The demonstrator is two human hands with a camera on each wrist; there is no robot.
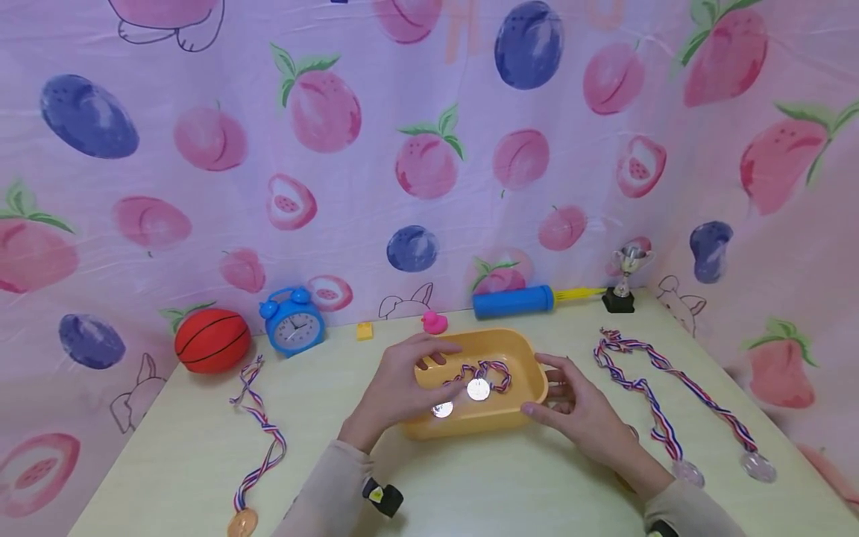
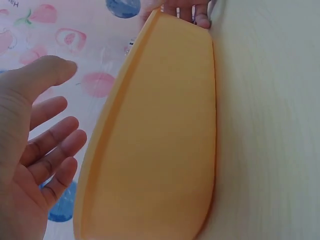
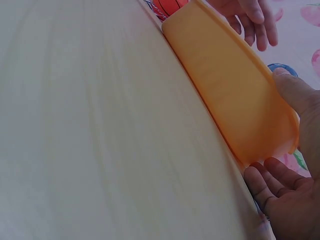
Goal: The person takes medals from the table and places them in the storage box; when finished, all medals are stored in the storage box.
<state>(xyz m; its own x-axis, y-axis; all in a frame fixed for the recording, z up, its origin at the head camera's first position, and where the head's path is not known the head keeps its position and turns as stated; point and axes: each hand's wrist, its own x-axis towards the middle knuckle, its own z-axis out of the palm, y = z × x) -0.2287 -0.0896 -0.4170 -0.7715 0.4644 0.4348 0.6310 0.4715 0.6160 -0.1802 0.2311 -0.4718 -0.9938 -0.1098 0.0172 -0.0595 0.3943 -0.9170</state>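
Observation:
A yellow plastic tub (image 1: pixel 463 426) rests on the table in front of me. Inside it lie two silvery medals, one in the middle (image 1: pixel 479 389) and another partly behind my left thumb (image 1: pixel 443 409), with striped ribbons bunched around them. My left hand (image 1: pixel 409 377) hovers over the tub's left side with spread fingers, holding nothing; the left wrist view shows it apart from the rim. At the opposite end my right hand (image 1: pixel 580 406) grips the tub, thumb on the front rim and fingers around the end wall (image 3: pixel 270 142).
Right of the tub lie medals (image 1: pixel 758 467) on striped ribbons, one partly hidden beneath my right forearm. A bronze medal (image 1: pixel 242 523) lies at left. Along the back stand a small basketball (image 1: pixel 212 341), blue alarm clock (image 1: pixel 294 325), pink duck (image 1: pixel 435 322), blue pump (image 1: pixel 513 301) and trophy (image 1: pixel 622 283).

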